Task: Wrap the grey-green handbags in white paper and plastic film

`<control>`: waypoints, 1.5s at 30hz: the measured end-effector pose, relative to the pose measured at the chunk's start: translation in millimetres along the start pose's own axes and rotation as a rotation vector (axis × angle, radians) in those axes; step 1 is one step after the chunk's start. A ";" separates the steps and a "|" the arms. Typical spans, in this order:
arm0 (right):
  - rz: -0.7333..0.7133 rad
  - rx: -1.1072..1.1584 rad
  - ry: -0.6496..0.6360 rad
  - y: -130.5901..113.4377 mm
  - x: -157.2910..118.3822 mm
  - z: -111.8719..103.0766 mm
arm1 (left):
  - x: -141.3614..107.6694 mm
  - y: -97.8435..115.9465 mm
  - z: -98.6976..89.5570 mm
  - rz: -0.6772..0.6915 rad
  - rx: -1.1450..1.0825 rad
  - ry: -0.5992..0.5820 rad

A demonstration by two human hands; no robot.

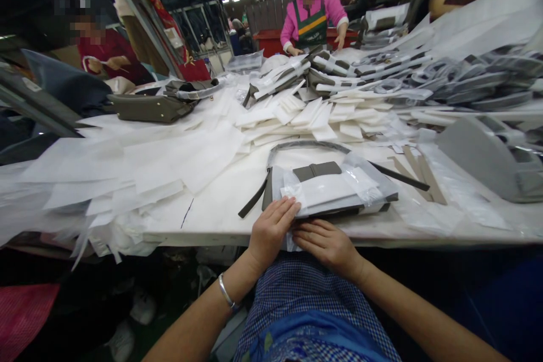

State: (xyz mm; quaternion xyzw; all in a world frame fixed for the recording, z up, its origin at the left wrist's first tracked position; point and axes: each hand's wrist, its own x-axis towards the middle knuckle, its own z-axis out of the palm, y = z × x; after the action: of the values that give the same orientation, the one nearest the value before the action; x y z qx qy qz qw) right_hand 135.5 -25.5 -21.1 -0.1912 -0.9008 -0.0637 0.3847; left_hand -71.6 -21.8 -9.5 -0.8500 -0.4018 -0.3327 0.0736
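A dark olive-grey handbag (317, 171) lies on the table in front of me, partly covered with a white sheet (335, 189) and clear plastic. Its wrapped strap (311, 146) arches behind it, and a dark strap end sticks out on each side. With its fingers on top of the wrapping, my left hand (274, 229) grips the near left corner. My right hand (328, 246) is closed at the near edge, fingertips against the bag's lower side. A bit of clear plastic hangs between the hands over the table edge. Both thumbs are hidden.
Loose white sheets (148, 161) spread over the left. Stacked white pads (314, 116) and wrapped straps pile up behind the bag. Brown strips (419, 172) and a grey bag (487, 153) lie to the right. Another olive bag (146, 107) sits at back left. Co-workers stand across the table.
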 end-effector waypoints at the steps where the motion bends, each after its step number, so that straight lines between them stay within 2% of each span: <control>1: 0.018 0.014 0.015 -3.3 -0.7 -0.5 | 0.0 -0.5 0.3 0.004 -0.001 -0.002; 7: 0.170 0.119 0.044 -31.1 -15.3 -11.0 | 1.5 -4.1 5.1 0.002 -0.034 0.060; 11: 0.201 0.160 0.037 -35.5 -7.7 -24.1 | -0.4 -4.7 9.3 -0.004 -0.036 0.069; 15: 0.203 0.152 0.043 -21.8 15.0 -38.2 | -3.7 -1.9 11.7 -0.003 -0.028 0.075; 19: 0.273 0.119 0.057 2.7 37.9 -44.3 | -5.1 0.3 11.6 -0.004 -0.017 0.094; 26: 0.446 0.098 0.020 41.9 59.6 -27.5 | -3.4 -1.4 9.8 -0.081 -0.056 0.116; 29: 0.495 0.104 -0.053 51.7 64.1 -21.7 | -2.6 -1.7 10.6 -0.085 -0.095 0.145; 35: 0.505 0.078 -0.255 64.3 76.2 -22.4 | -6.4 -4.6 13.5 -0.110 -0.151 0.165; 40: 0.578 0.085 -0.307 65.0 81.0 -24.3 | -9.7 -8.1 13.4 0.010 -0.099 0.197; 45: 0.594 0.049 -0.366 65.6 82.6 -21.7 | -7.5 -8.2 10.6 0.045 -0.089 0.170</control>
State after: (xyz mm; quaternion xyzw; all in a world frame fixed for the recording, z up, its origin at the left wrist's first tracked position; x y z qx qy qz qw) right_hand 123.7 53.5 51.2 -0.4441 -0.8610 0.1080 0.2232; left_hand -75.6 -16.9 -23.6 -0.8299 -0.3595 -0.4196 0.0771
